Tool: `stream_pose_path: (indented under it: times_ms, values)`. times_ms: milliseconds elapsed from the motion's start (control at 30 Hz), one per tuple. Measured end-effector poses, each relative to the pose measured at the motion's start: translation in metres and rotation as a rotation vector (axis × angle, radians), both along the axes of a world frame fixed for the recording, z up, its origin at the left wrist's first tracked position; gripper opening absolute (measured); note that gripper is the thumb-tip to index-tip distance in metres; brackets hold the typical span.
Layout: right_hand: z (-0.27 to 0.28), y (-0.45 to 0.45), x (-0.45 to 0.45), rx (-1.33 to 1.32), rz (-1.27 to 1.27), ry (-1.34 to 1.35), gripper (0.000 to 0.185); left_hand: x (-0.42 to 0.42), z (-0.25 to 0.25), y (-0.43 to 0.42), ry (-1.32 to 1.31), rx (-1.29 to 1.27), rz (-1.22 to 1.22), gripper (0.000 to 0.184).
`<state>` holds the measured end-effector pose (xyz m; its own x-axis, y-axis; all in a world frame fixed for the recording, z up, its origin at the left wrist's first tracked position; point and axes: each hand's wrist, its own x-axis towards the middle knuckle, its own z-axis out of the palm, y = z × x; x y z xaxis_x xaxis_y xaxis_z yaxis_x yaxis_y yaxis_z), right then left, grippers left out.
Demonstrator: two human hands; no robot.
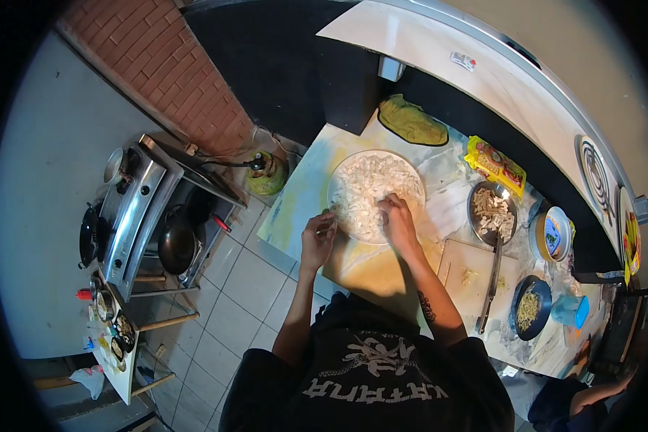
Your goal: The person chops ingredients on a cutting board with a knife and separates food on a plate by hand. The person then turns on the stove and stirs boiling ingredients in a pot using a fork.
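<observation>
At the far left is a stove (145,205) with a dark wok (176,245) on the level below its top, then a gas tank (268,175) on the floor, short of the tabletop (294,210). The left hand (319,237) is at the near left rim of a round plate (332,191), its fingers curled in; whether they pinch anything I cannot tell. The plate is spread nearly rim to rim with pale, floury-looking pieces (373,175) – these are the things being worked. The right hand (399,222) reaches over the plate's right half with bent fingers down among the pieces, and whether it grips one cannot be made out. The step in hand seems to be tossing or separating the pieces by hand; the next move calls for a light touch, loosening clumps while keeping everything inside the rim. Beyond the plate lies a green cloth (412,121). Further right come a board (459,289) with a few scraps, a pan (490,288) of chopped bits with its handle across the board, and a yellow packet (495,165); then a skillet (544,294) of shreds, a bowl (538,240) and a blue cup (569,311) – with another person's arm (603,393) at the lower right.
</observation>
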<state>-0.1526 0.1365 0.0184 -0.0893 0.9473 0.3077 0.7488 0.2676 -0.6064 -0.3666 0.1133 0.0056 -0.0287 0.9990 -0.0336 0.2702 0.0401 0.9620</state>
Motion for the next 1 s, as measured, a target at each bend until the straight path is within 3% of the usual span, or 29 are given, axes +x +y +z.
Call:
stream_pose_path:
  times_ms: [200, 267, 333, 467, 533, 567, 600, 667, 733, 800, 867, 1000]
  values:
    - [0.039, 0.022, 0.012, 0.178, 0.027, 0.163, 0.015, 0.001, 0.001, 0.003, -0.004, 0.027, -0.028, 0.03]
    - [0.044, 0.031, 0.014, 0.114, 0.05, 0.137, 0.013, 0.002, 0.006, 0.004, -0.029, 0.025, -0.056, 0.028]
    - [0.039, 0.038, 0.016, 0.024, 0.234, 0.042, 0.024, 0.004, 0.009, 0.003, -0.036, 0.021, -0.071, 0.03]
    - [0.039, 0.027, 0.028, 0.116, 0.133, -0.165, 0.042, -0.005, -0.009, 0.001, 0.029, 0.116, -0.153, 0.039]
    - [0.059, 0.011, 0.037, -0.105, -0.037, -0.097, 0.056, -0.006, 0.002, -0.004, 0.123, 0.145, -0.173, 0.046]
    - [0.057, 0.005, 0.043, -0.183, -0.07, -0.129, 0.075, -0.007, 0.006, -0.005, 0.221, 0.175, -0.202, 0.054]
    - [0.054, -0.003, 0.041, -0.182, -0.067, -0.131, 0.075, -0.007, 0.006, -0.004, 0.22, 0.175, -0.199, 0.054]
    - [0.045, -0.018, 0.038, -0.445, -0.078, -0.176, 0.088, -0.005, 0.004, 0.003, 0.411, 0.288, -0.218, 0.065]
    - [0.016, -0.022, 0.03, -0.425, -0.07, -0.211, 0.089, 0.005, 0.004, 0.011, 0.414, 0.238, -0.242, 0.066]
    - [0.0, -0.021, 0.019, -0.349, -0.17, -0.046, 0.081, 0.011, -0.001, 0.02, 0.421, 0.195, -0.259, 0.067]
    - [-0.005, -0.014, 0.013, -0.323, -0.166, 0.009, 0.076, 0.017, -0.017, 0.03, 0.462, 0.381, -0.239, 0.066]
    - [-0.003, 0.001, 0.016, -0.271, -0.167, 0.054, 0.071, 0.027, -0.026, 0.042, 0.464, 0.278, -0.282, 0.063]
